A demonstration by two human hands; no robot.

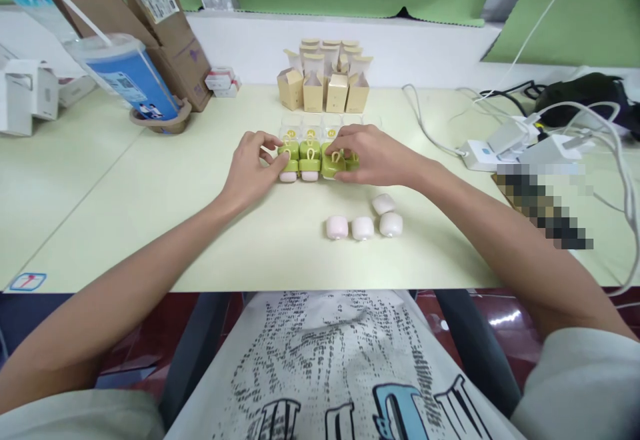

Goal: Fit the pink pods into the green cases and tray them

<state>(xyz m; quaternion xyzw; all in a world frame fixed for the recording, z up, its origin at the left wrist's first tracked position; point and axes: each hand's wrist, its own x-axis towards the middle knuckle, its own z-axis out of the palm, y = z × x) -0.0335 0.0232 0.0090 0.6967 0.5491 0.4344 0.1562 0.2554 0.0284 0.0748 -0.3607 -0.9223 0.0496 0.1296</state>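
Note:
Small green caps (310, 151) with pale yellow loops stand in a tight cluster at the middle of the table. Pinkish-white rounded bases (310, 176) show under the front ones. My right hand (367, 155) has its fingers and thumb closed on a green cap (333, 165) at the right of the front row, partly hiding the caps beyond. On the other side, my left hand (256, 163) curls its thumb and fingertips around the leftmost green cap (287, 165). Several loose white rounded pieces (363, 228) lie on the table nearer to me. Clear cups (311, 125) sit behind the caps.
Open cardboard boxes (313, 93) are grouped by the wall. A blue drink cup (133, 83) in a holder and a brown carton (185, 60) occupy the back left. A power strip (485, 155) and white cables lie at right. The table edge (210, 288) runs before my lap.

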